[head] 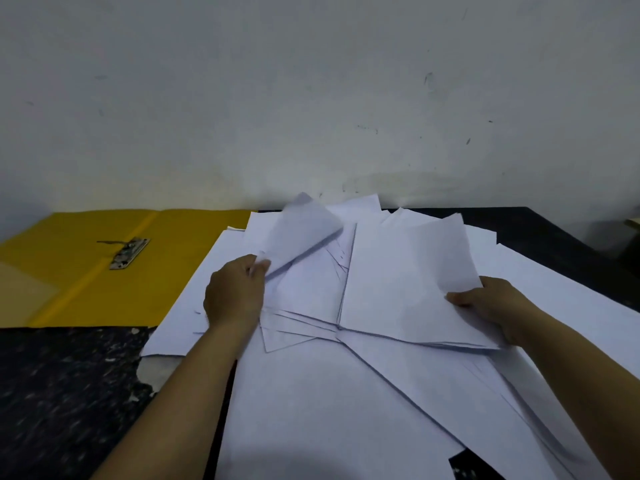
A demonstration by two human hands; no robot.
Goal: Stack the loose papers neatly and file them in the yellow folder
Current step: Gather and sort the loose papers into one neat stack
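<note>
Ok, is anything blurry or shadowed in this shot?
Head view: the lifted sheet in the left hand is smeared by motion blur; the stack held by the right hand looks sharper; a soft shadow falls on the papers at the bottom edge; the table's far edge bows from wide-angle distortion.

matt white papers (408,282), matt yellow card folder (69,292), metal clip (129,253), speckled stone table (69,393)

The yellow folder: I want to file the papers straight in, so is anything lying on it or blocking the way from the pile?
Partly. The yellow folder lies open, its metal clip exposed, but loose papers overlap its right edge. Nothing else visible stands between pile and folder.
</note>
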